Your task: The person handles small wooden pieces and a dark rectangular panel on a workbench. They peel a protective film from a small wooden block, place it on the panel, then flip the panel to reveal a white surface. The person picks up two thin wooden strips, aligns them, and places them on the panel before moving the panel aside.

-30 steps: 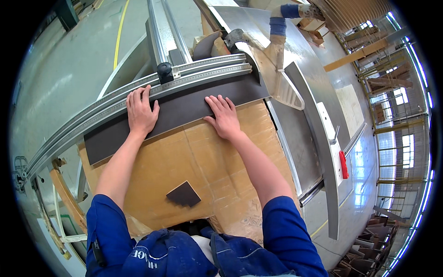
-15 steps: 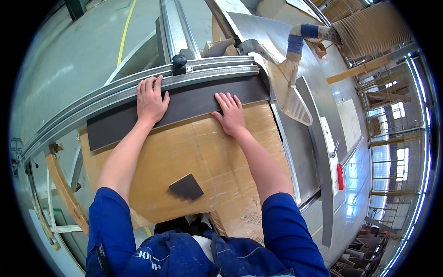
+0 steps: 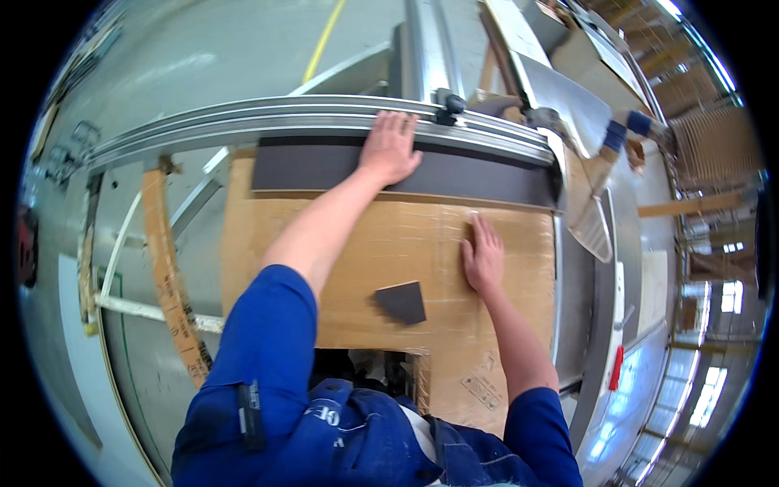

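A long dark grey board lies along a metal fence rail, on a table covered with brown cardboard. My left hand rests on the board, its fingers stretched over to the rail. My right hand lies flat on the cardboard, apart from the board's near edge, fingers extended and holding nothing. Between my hands and my body sits a small dark offcut with one jagged side. A black knobbed stop is mounted on the rail, right of my left hand.
At the right, a clear slotted saw guard hangs from a dust pipe by the board's end. A grey metal saw table runs alongside. A red handle sits further right. A cardboard-wrapped strip stands at the left.
My right hand has come off the board and back onto the cardboard. My left hand stays on the board, nearer the stop. The whole view has turned and shifted.
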A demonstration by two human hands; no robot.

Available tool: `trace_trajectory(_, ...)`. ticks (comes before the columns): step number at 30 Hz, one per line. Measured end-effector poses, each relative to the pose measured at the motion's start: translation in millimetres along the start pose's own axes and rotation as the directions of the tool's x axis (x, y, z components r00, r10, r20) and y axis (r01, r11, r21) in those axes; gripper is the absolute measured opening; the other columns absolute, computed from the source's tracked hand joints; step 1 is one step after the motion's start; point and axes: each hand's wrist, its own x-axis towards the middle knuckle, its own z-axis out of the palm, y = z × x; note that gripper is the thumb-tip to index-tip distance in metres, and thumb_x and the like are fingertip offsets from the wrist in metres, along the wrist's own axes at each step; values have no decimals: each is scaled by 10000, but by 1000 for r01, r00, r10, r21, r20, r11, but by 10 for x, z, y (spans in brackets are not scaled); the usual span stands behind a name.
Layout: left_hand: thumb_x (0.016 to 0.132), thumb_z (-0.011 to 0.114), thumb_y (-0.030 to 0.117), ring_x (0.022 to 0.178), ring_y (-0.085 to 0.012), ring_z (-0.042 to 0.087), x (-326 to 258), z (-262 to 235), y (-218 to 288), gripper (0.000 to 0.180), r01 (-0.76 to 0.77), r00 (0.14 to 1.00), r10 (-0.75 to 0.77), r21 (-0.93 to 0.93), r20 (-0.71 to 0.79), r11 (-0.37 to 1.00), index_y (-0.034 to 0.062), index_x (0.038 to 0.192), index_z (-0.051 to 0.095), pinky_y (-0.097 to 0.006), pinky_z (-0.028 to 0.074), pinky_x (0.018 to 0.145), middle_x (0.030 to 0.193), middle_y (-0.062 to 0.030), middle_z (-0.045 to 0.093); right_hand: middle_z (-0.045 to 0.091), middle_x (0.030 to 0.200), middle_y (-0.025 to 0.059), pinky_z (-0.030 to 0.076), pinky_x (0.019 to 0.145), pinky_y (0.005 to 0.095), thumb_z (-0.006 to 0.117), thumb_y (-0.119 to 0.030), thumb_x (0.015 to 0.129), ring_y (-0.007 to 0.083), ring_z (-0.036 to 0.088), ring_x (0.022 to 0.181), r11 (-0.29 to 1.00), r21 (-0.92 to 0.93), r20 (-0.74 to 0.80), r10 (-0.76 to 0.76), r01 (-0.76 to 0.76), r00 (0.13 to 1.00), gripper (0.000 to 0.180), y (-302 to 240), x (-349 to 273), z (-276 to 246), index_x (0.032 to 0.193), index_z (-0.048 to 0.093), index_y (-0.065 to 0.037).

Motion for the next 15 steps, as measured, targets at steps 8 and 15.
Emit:
trace_trajectory(8,897,718,487,1530,-361,305,-360,-213,-227,776,-89,991,97,-89,96,992,62,1506,494,-496,184,1297,1591,-213,391,481,1561,187,318,1229,482,615,-190,990,387,401,1474,996,86,-1,-29,29,1000,584,-52,-407,80,1532,453,-46)
trace_trajectory(15,863,761,542,1513,-331,315,-1224,-972,-756,736,113,986,-107,-41,127,993,71,1402,590,-544,199,1265,1566,-163,428,493,1551,182,314,1233,483,616,-179,982,377,402,1478,998,57,-21,4,-3,1000,581,-214,-928,-12,1523,458,-37)
